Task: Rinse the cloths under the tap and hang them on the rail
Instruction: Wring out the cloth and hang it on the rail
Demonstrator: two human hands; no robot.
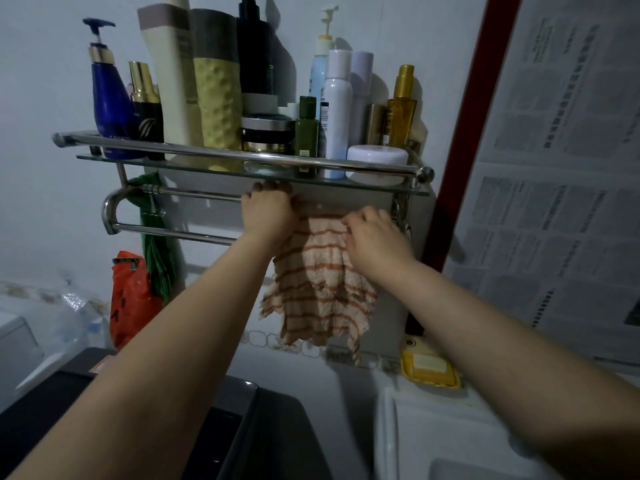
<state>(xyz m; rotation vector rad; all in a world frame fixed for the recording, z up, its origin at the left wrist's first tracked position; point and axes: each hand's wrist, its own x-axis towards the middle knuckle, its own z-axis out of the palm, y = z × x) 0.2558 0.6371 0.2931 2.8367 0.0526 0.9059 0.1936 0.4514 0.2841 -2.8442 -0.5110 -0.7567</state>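
Reaching up under the glass shelf (104,157), I had my left hand (268,214) curled over the top edge of the striped cloth (322,278) at the rail (180,233), and my right hand (372,230) pinching the cloth's upper right corner, its fingers bunched on the fabric. The cloth hung between my two hands, draped down the wall below the rail, its ragged lower edge loose above the tiled border. I judged the risk to be a lopsided drape: if more cloth lay on one side of the bar, its wet weight could drag it off once I let go, down toward the yellow soap dish (429,370). My knuckles were also close beneath the crowded shelf, where a nudge might tip the blue pump bottle (110,105), the white spray bottle (336,112) or the amber bottle (401,109); their fill levels I could not tell. The soap dish held a yellow bar.
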